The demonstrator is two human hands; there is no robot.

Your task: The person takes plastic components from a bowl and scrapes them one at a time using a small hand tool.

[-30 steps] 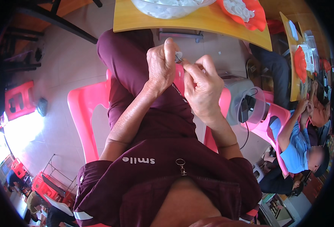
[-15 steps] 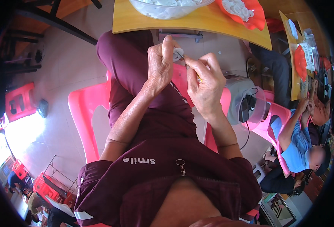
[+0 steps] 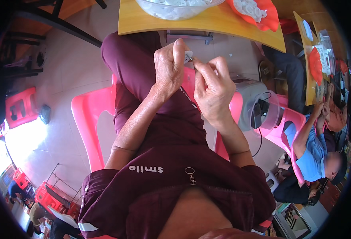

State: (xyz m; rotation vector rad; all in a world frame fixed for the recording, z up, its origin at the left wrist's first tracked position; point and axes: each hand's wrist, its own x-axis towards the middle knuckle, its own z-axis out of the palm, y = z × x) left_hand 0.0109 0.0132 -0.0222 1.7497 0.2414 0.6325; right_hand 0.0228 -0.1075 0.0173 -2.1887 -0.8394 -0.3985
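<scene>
Above my lap, my left hand (image 3: 168, 67) pinches a small white round plastic piece (image 3: 188, 55) between thumb and fingers. My right hand (image 3: 213, 85) is closed on a thin dark pointed tool (image 3: 190, 59), whose tip meets the white piece. Most of the tool's handle is hidden in my right hand. On the table edge in front stands a clear bowl (image 3: 171, 12) full of similar white pieces. To its right, a red scalloped dish (image 3: 268, 23) holds more of them.
The yellow wooden table (image 3: 143, 24) ends just beyond my hands. At right are a clear round tub (image 3: 273, 109) and a black adapter (image 3: 257, 115) with a cable. Farther right, a person in blue (image 3: 312, 155) sits at another table. A pink chair (image 3: 84, 115) is under me.
My right hand has shifted slightly left and turned a little. The left thumb has lowered, covering more of the white piece. Both hands keep their hold.
</scene>
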